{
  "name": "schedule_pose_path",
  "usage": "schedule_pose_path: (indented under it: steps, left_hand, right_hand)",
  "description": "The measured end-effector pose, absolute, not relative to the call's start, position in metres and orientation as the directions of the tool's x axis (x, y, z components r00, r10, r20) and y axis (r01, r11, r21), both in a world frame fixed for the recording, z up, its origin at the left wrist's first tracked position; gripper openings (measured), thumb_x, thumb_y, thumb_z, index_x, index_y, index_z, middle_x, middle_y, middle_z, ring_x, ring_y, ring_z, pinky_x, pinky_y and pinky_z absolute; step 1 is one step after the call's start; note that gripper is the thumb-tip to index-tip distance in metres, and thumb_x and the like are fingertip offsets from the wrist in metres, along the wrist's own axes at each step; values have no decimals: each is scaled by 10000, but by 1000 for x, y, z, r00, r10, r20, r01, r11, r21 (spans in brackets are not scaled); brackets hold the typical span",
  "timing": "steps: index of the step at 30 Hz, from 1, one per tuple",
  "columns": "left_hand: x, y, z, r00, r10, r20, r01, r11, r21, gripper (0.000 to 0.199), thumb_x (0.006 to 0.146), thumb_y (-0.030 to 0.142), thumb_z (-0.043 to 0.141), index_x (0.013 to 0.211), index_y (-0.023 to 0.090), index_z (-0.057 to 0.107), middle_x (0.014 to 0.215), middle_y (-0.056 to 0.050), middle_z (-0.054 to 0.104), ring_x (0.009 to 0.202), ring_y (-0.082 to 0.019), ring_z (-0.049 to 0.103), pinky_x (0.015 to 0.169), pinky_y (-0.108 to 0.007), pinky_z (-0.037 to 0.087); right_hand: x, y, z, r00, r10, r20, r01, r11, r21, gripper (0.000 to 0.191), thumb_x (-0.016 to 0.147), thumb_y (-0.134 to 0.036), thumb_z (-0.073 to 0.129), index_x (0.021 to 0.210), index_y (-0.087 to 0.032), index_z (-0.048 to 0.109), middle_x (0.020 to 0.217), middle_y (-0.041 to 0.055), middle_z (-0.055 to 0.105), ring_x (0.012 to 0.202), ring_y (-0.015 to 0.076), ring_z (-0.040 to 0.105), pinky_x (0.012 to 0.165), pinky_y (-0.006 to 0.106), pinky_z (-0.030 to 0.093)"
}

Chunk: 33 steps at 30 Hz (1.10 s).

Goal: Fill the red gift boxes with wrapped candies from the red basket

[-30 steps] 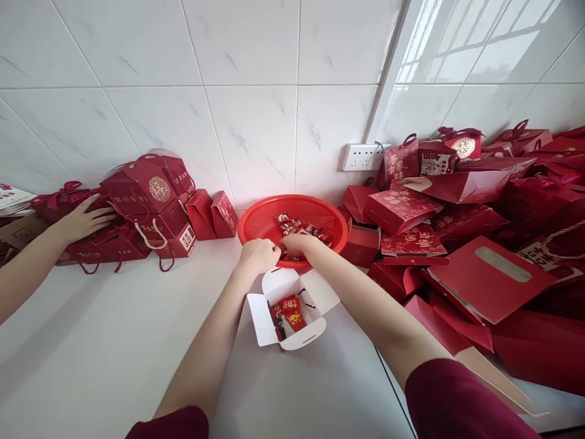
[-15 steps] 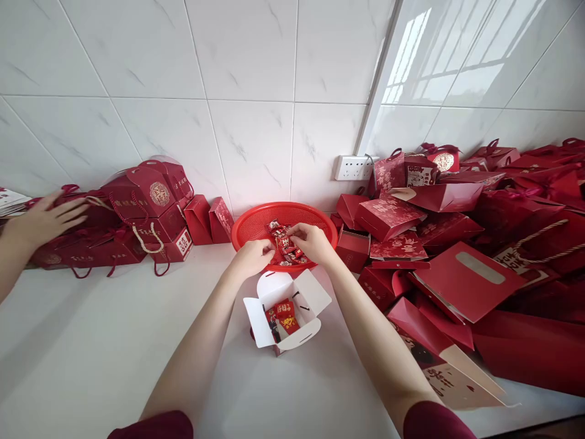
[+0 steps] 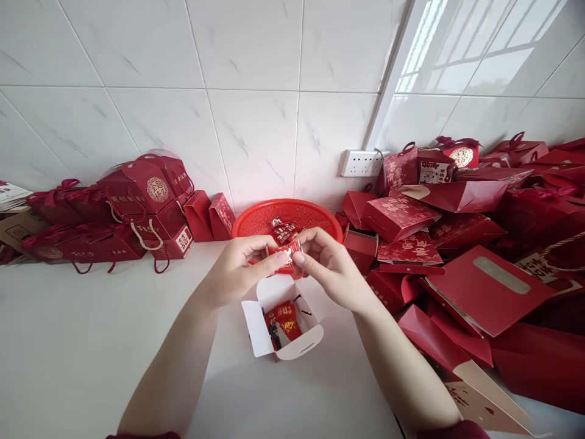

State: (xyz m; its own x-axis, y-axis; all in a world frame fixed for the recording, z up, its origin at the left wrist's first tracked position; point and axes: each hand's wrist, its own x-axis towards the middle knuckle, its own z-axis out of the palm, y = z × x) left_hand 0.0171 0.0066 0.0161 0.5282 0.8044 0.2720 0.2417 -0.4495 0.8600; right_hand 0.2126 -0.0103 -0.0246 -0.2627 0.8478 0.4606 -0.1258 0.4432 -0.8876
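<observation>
We are holding a small red wrapped sweet [image 3: 284, 252] between both hands, pinched from either end: our left hand [image 3: 237, 268] is gripping its left end with thumb and forefinger, our right hand [image 3: 329, 263] is gripping its right end the same way, both narrowed onto the wrapper with the other fingers loosely curled. The sweet is hanging in the air just above the near rim of the red basket [image 3: 256, 221], where more wrapped sweets [image 3: 281, 228] are lying, and just beyond the open white-lined box [image 3: 283, 318] on the white counter [image 3: 91, 341].

Its long axis is running left to right across our view, roughly level, one end pointing into each hand, so neither hand is nearer than the other. The box is lying straight below and toward us from the sweet, flaps spread open, with a few red packets [image 3: 284, 320] already resting inside. We cannot tell which end of the wrapper is its front.

Closed red gift boxes [image 3: 146, 201] are stacked against the wall to the left, and a heap of flat red boxes [image 3: 457, 244] is piled to the right
</observation>
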Motion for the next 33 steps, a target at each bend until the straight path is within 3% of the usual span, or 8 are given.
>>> schedule_pose_path:
  steps: [5, 13, 16, 21, 26, 33]
  left_hand:
    - [19, 14, 15, 634, 731, 253, 136, -428, 894, 384, 959, 442, 567, 693, 165, 572, 667, -16, 605, 645, -136, 573, 597, -262, 442]
    - [28, 19, 5, 720, 653, 235, 36, -374, 927, 343, 990, 410, 525, 751, 170, 578, 725, -29, 655, 680, -142, 609, 609, -262, 442]
    - [26, 18, 6, 711, 666, 227, 92, -408, 908, 334, 970, 402, 559, 732, 167, 554, 705, -10, 609, 677, -138, 568, 608, -263, 404]
    - [23, 17, 9, 680, 692, 243, 200, -495, 846, 371, 959, 412, 568, 687, 165, 510, 637, 30, 433, 599, -101, 379, 545, -258, 287]
    - [27, 17, 6, 669, 712, 213, 225, -468, 855, 380, 976, 443, 520, 709, 174, 491, 672, 23, 438, 630, -114, 392, 568, -263, 306]
    - [25, 12, 6, 686, 704, 182, 119, -356, 927, 472, 1015, 479, 427, 655, 179, 371, 632, 24, 340, 587, -106, 322, 539, -282, 263]
  right_hand:
    - [215, -10, -23, -485, 809, 331, -118, 315, -942, 270, 930, -426, 649, 856, -167, 629, 750, -9, 595, 711, 120, 581, 681, 259, 508]
    - [225, -10, -18, -506, 811, 293, -82, 293, -953, 272, 898, -413, 685, 783, -169, 651, 713, -1, 611, 681, 132, 579, 655, 264, 491]
    - [225, -12, -18, -504, 817, 280, -53, 294, -954, 260, 916, -398, 657, 796, -169, 631, 727, -4, 587, 691, 132, 560, 666, 266, 469]
    - [224, -17, -16, -476, 829, 295, 93, 381, -920, 216, 937, -365, 610, 842, -171, 626, 788, 2, 582, 736, 142, 545, 700, 274, 467]
    - [226, -20, -10, -420, 834, 358, 273, 493, -826, 167, 949, -317, 583, 898, -173, 649, 795, -4, 594, 732, 137, 536, 688, 252, 448]
    - [236, -22, -6, -498, 767, 405, 321, 597, -735, 174, 935, -351, 634, 885, -184, 622, 800, -7, 621, 713, 132, 560, 664, 239, 453]
